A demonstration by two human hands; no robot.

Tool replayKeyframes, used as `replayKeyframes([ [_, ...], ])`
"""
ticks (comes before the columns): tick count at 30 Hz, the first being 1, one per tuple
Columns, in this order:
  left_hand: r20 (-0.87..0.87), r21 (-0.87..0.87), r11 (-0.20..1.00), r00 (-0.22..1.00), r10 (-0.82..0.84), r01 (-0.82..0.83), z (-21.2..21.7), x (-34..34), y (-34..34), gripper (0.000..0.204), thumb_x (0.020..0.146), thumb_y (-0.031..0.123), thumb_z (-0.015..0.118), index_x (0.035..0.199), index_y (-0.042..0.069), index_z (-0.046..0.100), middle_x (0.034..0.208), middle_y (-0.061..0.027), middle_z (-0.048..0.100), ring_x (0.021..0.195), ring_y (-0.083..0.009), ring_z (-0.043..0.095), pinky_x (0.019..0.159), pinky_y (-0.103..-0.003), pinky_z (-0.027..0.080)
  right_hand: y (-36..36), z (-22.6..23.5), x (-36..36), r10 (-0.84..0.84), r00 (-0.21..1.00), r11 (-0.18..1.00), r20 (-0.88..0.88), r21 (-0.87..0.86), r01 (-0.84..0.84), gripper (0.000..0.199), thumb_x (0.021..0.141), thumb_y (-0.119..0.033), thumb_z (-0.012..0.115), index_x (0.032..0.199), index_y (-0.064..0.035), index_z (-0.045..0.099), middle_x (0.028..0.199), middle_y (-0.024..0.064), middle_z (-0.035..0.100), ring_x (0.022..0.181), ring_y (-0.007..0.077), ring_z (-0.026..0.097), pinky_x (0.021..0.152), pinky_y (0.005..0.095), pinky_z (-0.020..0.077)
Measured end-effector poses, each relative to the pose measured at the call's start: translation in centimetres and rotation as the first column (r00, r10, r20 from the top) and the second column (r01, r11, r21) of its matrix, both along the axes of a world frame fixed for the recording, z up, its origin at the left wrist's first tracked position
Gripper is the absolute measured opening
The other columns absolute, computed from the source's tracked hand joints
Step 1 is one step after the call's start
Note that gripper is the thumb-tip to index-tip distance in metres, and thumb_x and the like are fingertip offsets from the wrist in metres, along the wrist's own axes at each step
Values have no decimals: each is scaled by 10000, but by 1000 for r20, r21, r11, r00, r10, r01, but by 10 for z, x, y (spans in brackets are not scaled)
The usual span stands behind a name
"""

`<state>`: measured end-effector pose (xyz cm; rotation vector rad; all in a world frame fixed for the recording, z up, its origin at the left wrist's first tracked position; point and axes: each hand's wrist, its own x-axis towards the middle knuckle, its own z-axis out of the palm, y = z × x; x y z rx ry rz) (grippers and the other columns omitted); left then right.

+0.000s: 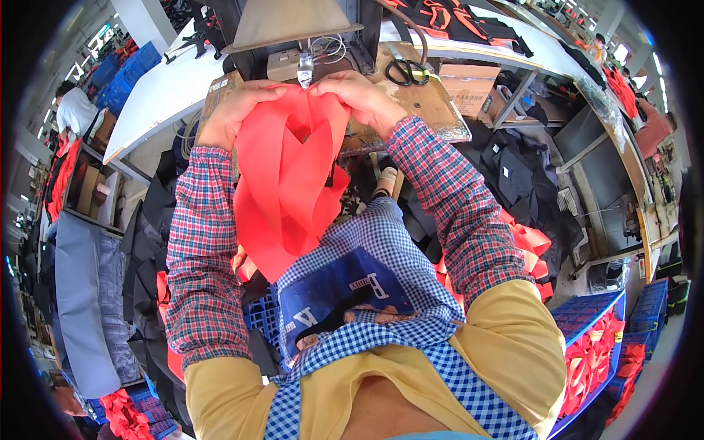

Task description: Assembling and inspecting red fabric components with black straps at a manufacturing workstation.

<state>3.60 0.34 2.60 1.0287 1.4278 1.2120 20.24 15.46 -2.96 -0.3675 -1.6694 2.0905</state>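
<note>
- Head view: the coral-red fabric bundle (290, 169) hangs between the two hands, at the far centre, its far edge just below the machine's metal foot (305, 71). Contact with the foot: cannot tell.
- Left hand (242, 110): fingers curled, thumb and fingertips pinched together on the far left edge of the cloth.
- Right hand (361, 100): fingers bent, tips closed down on the far right edge, near the left hand's tips. I cannot see the undersides of either grip.
- Form: wide flat bands, folded into overlapping loops; the near end tapers to a loose tip over the apron (367, 220).
- Handling, my estimate: light, limp across its width, slightly springy at the folds; perhaps a little slippery; unlikely to break, though creasing or twisting seems easy.
- Hold, my judgement: pinch at the gathered far edge, all layers together, one hand each side; grabbing one loop could let the others slide.
- Surroundings: dark-handled scissors (408, 72) lie to the right on the worn wooden top (436, 117), apart from the right hand.
</note>
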Motion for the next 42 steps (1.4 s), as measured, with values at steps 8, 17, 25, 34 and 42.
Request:
replayKeyframes([
  [8,-29,23,1000,999,-17,18,-9,-11,1,307,894,136,585,1155,-27,590,1055,-98,659,910,-164,651,828,-270,520,-4,0,1,-27,1000,999,11,46,27,186,809,-104,638,928,35,673,914,94,682,827,162,643,773,279,512],
  [17,-26,16,1000,1000,-10,10,-10,-13,2,309,894,149,595,1155,-16,591,1072,-98,653,922,-166,650,828,-270,523,0,0,-2,-28,999,999,26,29,27,196,804,-102,652,942,36,672,909,94,683,807,162,648,760,278,523],
  [25,183,161,977,977,110,-140,5,-51,-25,316,867,133,632,1127,-45,604,1059,-119,656,901,-188,653,781,-271,536,41,21,67,10,1000,983,-25,184,-5,236,810,-207,709,959,-27,675,865,47,687,752,135,650,650,229,515],
  [34,-351,348,903,928,-124,252,17,109,-69,340,933,242,575,1149,-20,581,1048,-57,640,990,-116,575,869,-253,455,-109,51,120,77,994,947,73,307,-96,317,848,-91,673,1143,4,611,1058,33,651,988,114,592,891,262,463],
  [42,-333,427,760,867,-372,490,45,169,-112,328,947,261,548,1050,-49,567,811,-39,591,782,-108,538,664,-290,442,-77,60,246,-315,908,876,-277,284,390,613,663,-243,751,1153,24,498,992,108,626,886,203,625,829,321,511],
])
